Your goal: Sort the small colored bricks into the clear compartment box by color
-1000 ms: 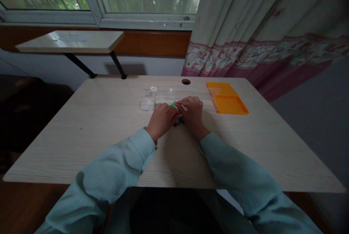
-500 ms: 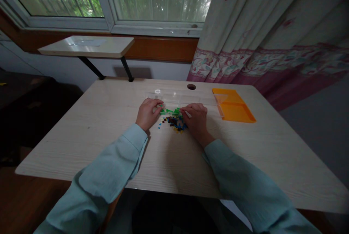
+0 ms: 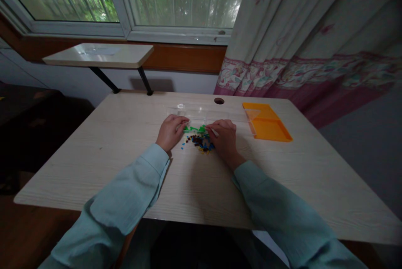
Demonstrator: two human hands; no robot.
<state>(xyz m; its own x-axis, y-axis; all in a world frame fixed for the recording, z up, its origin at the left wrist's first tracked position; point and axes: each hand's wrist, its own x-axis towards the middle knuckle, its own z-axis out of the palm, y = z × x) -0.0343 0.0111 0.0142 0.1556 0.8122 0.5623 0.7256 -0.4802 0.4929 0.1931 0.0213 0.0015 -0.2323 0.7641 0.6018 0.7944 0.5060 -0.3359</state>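
Note:
My left hand (image 3: 171, 131) is closed in a pinch at the left end of a short row of small green plastic pieces (image 3: 194, 129). At the right end, my right hand (image 3: 223, 136) also pinches, its fingertips touching or very near the green. What lies between the fingertips of either hand is too small to make out. Just below the green row is a loose heap of tiny building bricks (image 3: 201, 141) in dark brown, blue and yellow, partly covered by my right hand. Behind both hands lies a clear plastic box (image 3: 216, 114), its outline faint against the tabletop.
An orange two-part tray (image 3: 266, 123) lies to the right on the pale wooden table (image 3: 125, 168), one side under the clear box's end. A raised shelf (image 3: 100, 56) on black legs stands at the back left. A round cable hole (image 3: 219, 101) is near the back edge.
The hands stay pinched around the green pieces, with only slight finger movement. The whole view has shifted a little.

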